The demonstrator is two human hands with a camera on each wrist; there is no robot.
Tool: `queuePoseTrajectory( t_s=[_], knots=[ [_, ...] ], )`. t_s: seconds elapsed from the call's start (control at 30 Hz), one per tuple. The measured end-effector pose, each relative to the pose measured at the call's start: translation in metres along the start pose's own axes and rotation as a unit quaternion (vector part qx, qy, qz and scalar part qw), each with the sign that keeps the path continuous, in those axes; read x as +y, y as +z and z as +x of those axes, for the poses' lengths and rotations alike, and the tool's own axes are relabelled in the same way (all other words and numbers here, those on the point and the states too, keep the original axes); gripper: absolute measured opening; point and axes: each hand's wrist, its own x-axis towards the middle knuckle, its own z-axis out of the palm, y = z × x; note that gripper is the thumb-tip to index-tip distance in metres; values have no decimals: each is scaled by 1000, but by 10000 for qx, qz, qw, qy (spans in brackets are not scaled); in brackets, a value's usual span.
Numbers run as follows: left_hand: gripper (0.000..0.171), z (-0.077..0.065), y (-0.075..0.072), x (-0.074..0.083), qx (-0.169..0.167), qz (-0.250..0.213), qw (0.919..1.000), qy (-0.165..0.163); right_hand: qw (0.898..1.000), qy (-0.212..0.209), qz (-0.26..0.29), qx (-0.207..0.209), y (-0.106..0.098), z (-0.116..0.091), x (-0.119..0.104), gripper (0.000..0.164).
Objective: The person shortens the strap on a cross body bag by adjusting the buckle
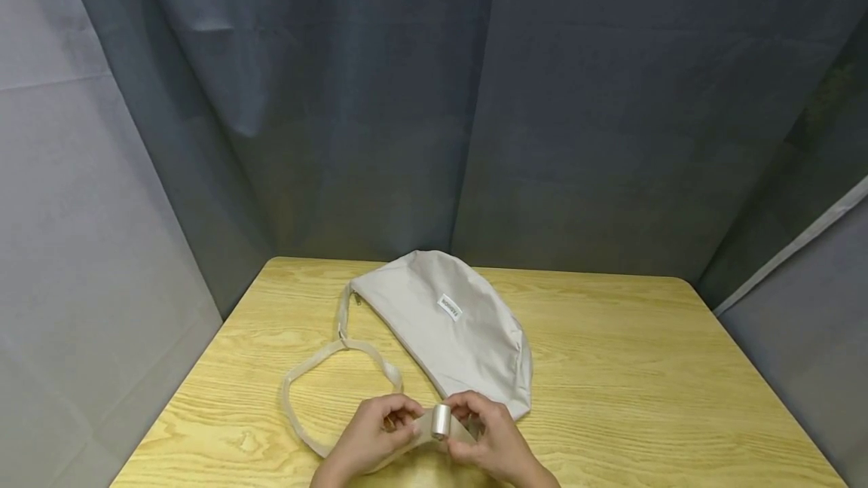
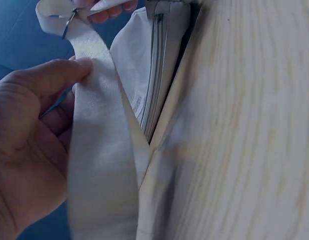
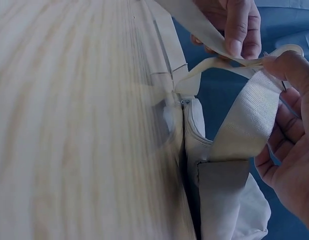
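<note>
A light beige shoulder bag point(image 1: 468, 330) with a small white label lies on the table, its strap point(image 1: 288, 398) looped out to the left. Near the table's front edge, my left hand point(image 1: 376, 431) pinches the strap between thumb and fingers. Just to its right, my right hand point(image 1: 495, 439) pinches the same strap beside a shiny folded loop point(image 1: 441, 422). In the left wrist view a thin metal ring point(image 2: 69, 24) sits around the webbing near the fingertips. The bag's zipper point(image 2: 155, 75) also shows there. In the right wrist view the webbing point(image 3: 252, 112) curves down to the bag.
The wood-grain table point(image 1: 651, 375) extends to both sides of the bag. Dark curtains point(image 1: 576, 111) hang behind it, and pale grey panels point(image 1: 88, 247) stand at the sides.
</note>
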Motion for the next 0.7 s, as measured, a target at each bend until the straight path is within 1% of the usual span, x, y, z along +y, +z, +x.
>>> queuePoseTrajectory(
  t_s=[0.13, 0.3, 0.4, 0.5, 0.7],
  knots=[
    [12, -4, -6, -2, 90, 48, 9999, -60, 9999, -102, -18, 56, 1, -3, 6, 45],
    [12, -11, -15, -5, 236, 235, 9994, -26, 9995, -302, -30, 113, 2, -3, 8, 44],
    [12, -14, -17, -6, 238, 252, 9994, -50, 9992, -389, -15, 109, 3, -2, 7, 44],
    [14, -14, -16, -6, 153, 93, 9998, -104, 9990, -430, -25, 79, 4, -1, 6, 44],
    [21, -7, -5, 0, 31, -139, 9999, 23, 9987, -498, -139, -41, 3, -1, 4, 45]
  ],
)
